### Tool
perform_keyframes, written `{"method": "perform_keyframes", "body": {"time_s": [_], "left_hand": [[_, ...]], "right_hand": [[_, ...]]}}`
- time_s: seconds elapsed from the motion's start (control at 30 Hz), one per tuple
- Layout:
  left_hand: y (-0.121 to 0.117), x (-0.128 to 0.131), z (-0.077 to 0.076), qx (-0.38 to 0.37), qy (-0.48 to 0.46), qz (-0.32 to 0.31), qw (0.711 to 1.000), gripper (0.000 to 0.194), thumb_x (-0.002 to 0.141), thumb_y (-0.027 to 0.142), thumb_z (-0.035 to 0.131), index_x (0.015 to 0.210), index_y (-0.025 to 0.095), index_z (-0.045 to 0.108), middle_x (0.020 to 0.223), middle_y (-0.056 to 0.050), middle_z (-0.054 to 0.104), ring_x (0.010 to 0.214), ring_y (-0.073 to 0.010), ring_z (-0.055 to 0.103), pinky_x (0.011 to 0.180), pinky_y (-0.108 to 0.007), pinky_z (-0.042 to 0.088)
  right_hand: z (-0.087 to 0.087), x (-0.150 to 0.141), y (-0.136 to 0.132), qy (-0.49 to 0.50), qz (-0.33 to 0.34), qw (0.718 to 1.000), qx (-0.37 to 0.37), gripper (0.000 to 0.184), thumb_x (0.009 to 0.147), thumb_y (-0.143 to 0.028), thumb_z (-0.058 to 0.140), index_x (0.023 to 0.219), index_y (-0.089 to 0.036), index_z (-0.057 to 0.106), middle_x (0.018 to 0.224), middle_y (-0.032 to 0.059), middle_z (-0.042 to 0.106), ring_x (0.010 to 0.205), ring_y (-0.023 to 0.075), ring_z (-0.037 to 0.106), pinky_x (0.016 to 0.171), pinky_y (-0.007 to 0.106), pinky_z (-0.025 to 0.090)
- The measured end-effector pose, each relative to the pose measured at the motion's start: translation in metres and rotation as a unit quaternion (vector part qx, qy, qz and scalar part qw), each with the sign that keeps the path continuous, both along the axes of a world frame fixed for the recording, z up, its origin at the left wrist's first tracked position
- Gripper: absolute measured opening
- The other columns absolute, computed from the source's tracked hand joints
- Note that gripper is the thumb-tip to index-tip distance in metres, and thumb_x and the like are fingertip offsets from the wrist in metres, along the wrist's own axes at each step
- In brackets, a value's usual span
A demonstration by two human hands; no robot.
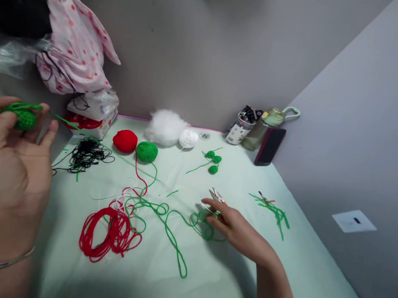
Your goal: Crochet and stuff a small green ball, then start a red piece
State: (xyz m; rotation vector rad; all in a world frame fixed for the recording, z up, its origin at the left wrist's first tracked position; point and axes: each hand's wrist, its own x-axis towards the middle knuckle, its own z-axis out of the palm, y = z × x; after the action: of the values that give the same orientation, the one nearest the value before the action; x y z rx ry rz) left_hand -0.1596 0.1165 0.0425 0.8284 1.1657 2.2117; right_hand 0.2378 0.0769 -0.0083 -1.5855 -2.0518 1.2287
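My left hand (8, 161), raised at the left, pinches a small green crocheted piece (26, 119) between thumb and fingers. A green strand (68, 122) stretches from it down toward the table. Low over the table, my right hand (233, 227) has its fingers closed on a slim metal crochet hook (207, 206), whose tip points left. Just behind those fingers lie scissors (217, 195). Loose green yarn (171, 221) curls across the table and passes beneath my right hand. A green yarn ball (146, 151) sits farther back.
Red yarn loops (106, 235) lie front left, black thread (88, 154) behind them. Along the back are a red ball (125, 141), white stuffing (166, 128), a white ball (188, 139), small green pieces (215, 159), a pen cup (240, 129), a bottle (259, 131) and a phone (270, 147).
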Motion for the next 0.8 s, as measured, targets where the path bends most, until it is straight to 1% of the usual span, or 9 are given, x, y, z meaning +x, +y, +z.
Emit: {"method": "perform_keyframes", "body": {"time_s": [0.03, 0.13, 0.27, 0.4, 0.43, 0.5, 0.57, 0.67, 0.8], "left_hand": [[0.000, 0.005, 0.003, 0.021, -0.055, 0.022, 0.998, 0.021, 0.079, 0.005, 0.058, 0.093, 0.020, 0.063, 0.083, 0.006, 0.069, 0.092, -0.0140, 0.073, 0.086, -0.030, 0.056], [-0.001, 0.022, 0.009, 0.033, -0.080, -0.019, 0.996, 0.021, 0.079, 0.000, 0.055, 0.087, 0.017, 0.066, 0.074, 0.002, 0.071, 0.084, -0.0182, 0.075, 0.083, -0.034, 0.057], [-0.006, 0.046, 0.006, -0.013, -0.022, -0.185, 0.982, 0.019, 0.084, 0.005, 0.058, 0.087, 0.018, 0.071, 0.075, 0.001, 0.075, 0.077, -0.0169, 0.074, 0.091, -0.037, 0.058], [-0.019, 0.068, -0.004, -0.108, 0.144, -0.379, 0.908, 0.010, 0.092, 0.024, 0.068, 0.098, 0.025, 0.076, 0.096, -0.001, 0.075, 0.087, -0.0181, 0.073, 0.086, -0.031, 0.057], [-0.022, 0.073, -0.007, -0.123, 0.185, -0.408, 0.885, 0.010, 0.094, 0.027, 0.068, 0.099, 0.027, 0.076, 0.098, 0.000, 0.073, 0.087, -0.0175, 0.072, 0.083, -0.029, 0.056], [-0.025, 0.079, -0.010, -0.146, 0.238, -0.448, 0.849, 0.010, 0.097, 0.031, 0.067, 0.101, 0.029, 0.076, 0.097, 0.000, 0.070, 0.083, -0.0157, 0.070, 0.077, -0.027, 0.054], [-0.026, 0.084, -0.011, -0.156, 0.246, -0.465, 0.836, 0.012, 0.099, 0.032, 0.064, 0.103, 0.030, 0.075, 0.095, 0.001, 0.067, 0.077, -0.0135, 0.067, 0.073, -0.026, 0.052], [-0.026, 0.088, -0.012, -0.146, 0.207, -0.449, 0.857, 0.012, 0.099, 0.028, 0.063, 0.103, 0.029, 0.075, 0.092, 0.001, 0.065, 0.073, -0.0118, 0.061, 0.069, -0.024, 0.050], [-0.024, 0.094, -0.009, -0.116, 0.114, -0.378, 0.912, 0.012, 0.091, 0.022, 0.067, 0.095, 0.026, 0.077, 0.093, -0.001, 0.066, 0.071, -0.0121, 0.060, 0.065, -0.024, 0.052]], "right_hand": [[0.002, 0.003, -0.001, -0.012, 0.013, 1.000, -0.007, 0.045, 0.097, -0.034, 0.060, 0.140, -0.024, 0.062, 0.106, 0.0076, 0.070, 0.083, 0.0210, 0.060, 0.083, 0.038, 0.049], [0.009, 0.011, -0.003, 0.037, 0.010, 0.999, -0.034, 0.051, 0.091, -0.035, 0.071, 0.141, -0.029, 0.062, 0.110, 0.0051, 0.069, 0.069, 0.0147, 0.051, 0.067, 0.030, 0.046], [0.015, 0.016, -0.004, 0.233, -0.032, 0.970, -0.054, 0.034, 0.092, -0.041, 0.072, 0.120, -0.023, 0.076, 0.101, 0.0052, 0.067, 0.061, 0.0106, 0.041, 0.055, 0.027, 0.037], [0.007, 0.011, 0.001, 0.423, -0.144, 0.894, -0.022, 0.031, 0.092, -0.050, 0.070, 0.099, -0.022, 0.081, 0.090, 0.0062, 0.068, 0.064, 0.0140, 0.050, 0.060, 0.029, 0.044], [0.005, 0.008, 0.002, 0.431, -0.167, 0.887, -0.010, 0.031, 0.091, -0.052, 0.069, 0.098, -0.023, 0.080, 0.092, 0.0069, 0.069, 0.071, 0.0168, 0.055, 0.064, 0.031, 0.047], [0.003, 0.003, 0.005, 0.376, -0.208, 0.902, 0.040, 0.031, 0.091, -0.052, 0.069, 0.099, -0.024, 0.081, 0.097, 0.0072, 0.070, 0.081, 0.0198, 0.059, 0.070, 0.032, 0.049], [0.003, 0.000, 0.006, 0.287, -0.257, 0.914, 0.127, 0.030, 0.093, -0.051, 0.068, 0.100, -0.024, 0.081, 0.093, 0.0056, 0.069, 0.079, 0.0188, 0.056, 0.071, 0.031, 0.048], [0.004, 0.000, 0.004, 0.249, -0.308, 0.893, 0.215, 0.032, 0.097, -0.050, 0.062, 0.106, -0.025, 0.079, 0.085, 0.0035, 0.068, 0.076, 0.0183, 0.057, 0.071, 0.031, 0.048], [0.009, 0.003, -0.001, 0.292, -0.245, 0.902, 0.203, 0.028, 0.099, -0.047, 0.060, 0.102, -0.028, 0.079, 0.113, 0.0068, 0.076, 0.114, 0.0262, 0.066, 0.099, 0.041, 0.050]]}}
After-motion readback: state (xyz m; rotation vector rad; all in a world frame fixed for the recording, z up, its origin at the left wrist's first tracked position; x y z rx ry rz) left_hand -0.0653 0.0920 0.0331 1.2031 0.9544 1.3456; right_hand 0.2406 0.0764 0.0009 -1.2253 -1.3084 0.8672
